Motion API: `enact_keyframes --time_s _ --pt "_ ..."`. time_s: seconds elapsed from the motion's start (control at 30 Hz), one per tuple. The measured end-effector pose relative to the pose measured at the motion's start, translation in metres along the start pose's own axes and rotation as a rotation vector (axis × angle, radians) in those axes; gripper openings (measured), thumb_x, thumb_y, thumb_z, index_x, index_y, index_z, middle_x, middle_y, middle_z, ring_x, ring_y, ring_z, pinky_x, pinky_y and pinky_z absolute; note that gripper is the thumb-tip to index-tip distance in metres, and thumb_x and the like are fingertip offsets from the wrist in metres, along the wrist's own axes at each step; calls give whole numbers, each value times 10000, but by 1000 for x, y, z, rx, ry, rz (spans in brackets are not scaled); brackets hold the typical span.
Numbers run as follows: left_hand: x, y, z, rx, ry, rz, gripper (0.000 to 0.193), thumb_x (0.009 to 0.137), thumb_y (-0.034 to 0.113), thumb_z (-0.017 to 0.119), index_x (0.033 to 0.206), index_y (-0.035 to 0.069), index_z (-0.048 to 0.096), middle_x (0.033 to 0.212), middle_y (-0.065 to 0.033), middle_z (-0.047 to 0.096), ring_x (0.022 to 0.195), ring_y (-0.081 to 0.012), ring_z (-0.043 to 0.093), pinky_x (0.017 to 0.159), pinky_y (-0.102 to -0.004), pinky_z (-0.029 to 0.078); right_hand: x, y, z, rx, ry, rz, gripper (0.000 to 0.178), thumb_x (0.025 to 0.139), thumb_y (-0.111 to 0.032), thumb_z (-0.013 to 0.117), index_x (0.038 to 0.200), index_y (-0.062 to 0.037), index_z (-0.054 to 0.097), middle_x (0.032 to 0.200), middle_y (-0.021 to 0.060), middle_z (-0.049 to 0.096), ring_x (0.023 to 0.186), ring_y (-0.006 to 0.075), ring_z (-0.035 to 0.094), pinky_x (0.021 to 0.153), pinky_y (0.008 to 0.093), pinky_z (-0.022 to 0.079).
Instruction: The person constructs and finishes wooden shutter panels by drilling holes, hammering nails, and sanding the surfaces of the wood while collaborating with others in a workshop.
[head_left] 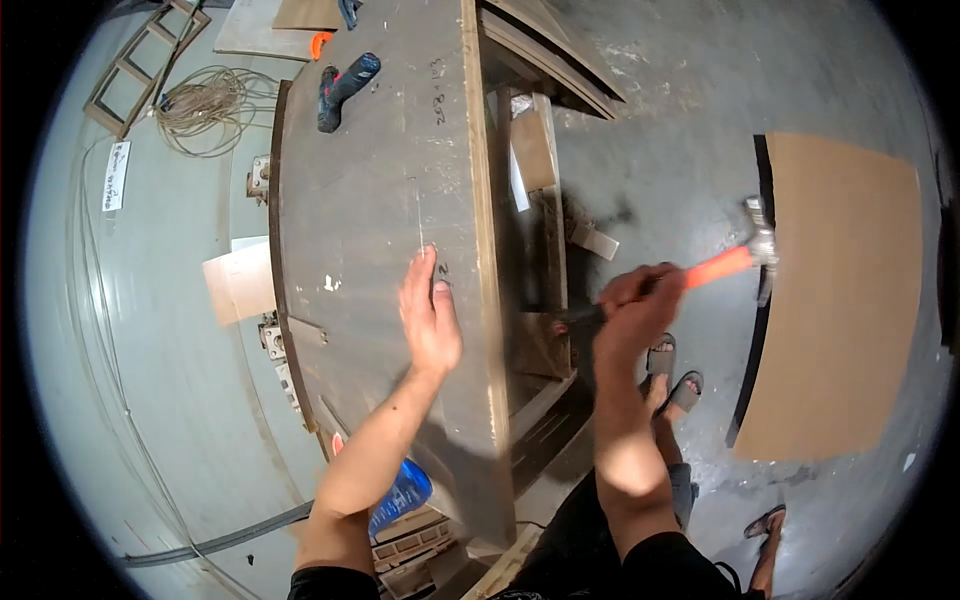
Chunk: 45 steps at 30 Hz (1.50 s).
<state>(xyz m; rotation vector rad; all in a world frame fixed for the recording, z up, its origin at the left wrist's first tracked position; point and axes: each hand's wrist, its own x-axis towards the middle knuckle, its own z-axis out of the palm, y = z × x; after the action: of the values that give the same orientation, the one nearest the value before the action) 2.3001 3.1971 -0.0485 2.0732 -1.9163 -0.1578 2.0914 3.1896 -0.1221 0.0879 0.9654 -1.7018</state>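
Right of centre, an orange-and-black hammer [722, 265] with a silver head. The tabletop [370, 200] is grey-brown with dark scribbles. Far right, a plain tan sheet [845, 300], its left edge black.

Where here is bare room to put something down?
Bare: tabletop between the drill and left hand; floor between the slanted boards and the brown sheet. Crowded: upper left, with coiled cable and wooden frame.
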Motion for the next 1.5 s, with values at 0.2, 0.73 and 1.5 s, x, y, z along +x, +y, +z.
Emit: enact_keyframes --time_s 0.2,0.73,1.5 --pt "7 -5 -6 1 -4 42 444 1016 144 378 1441 31 434 1474 -175 443 1374 -356 383 1167 -433 257 3 39 -1 -642 -382 182 360 1030 -404 448 936 -76 563 624 6 490 554 114 507 500 274 413" --pt "1 1 -14 -2 -58 -47 504 964 135 406 1458 37 409 1472 -233 414 1386 -408 344 1145 -487 220 69 3 48 -505 -187 5 330 1031 -343 390 830 -104 497 573 -15 424 470 95 416 427 264 348" --pt "-3 9 -30 41 -106 -177 571 915 277 545 1457 145 424 1493 -179 397 1381 -400 337 1140 -533 234 50 -94 -183 -1369 -291 495 249 1005 -320 545 934 -84 582 553 -28 456 442 97 424 408 302 349"
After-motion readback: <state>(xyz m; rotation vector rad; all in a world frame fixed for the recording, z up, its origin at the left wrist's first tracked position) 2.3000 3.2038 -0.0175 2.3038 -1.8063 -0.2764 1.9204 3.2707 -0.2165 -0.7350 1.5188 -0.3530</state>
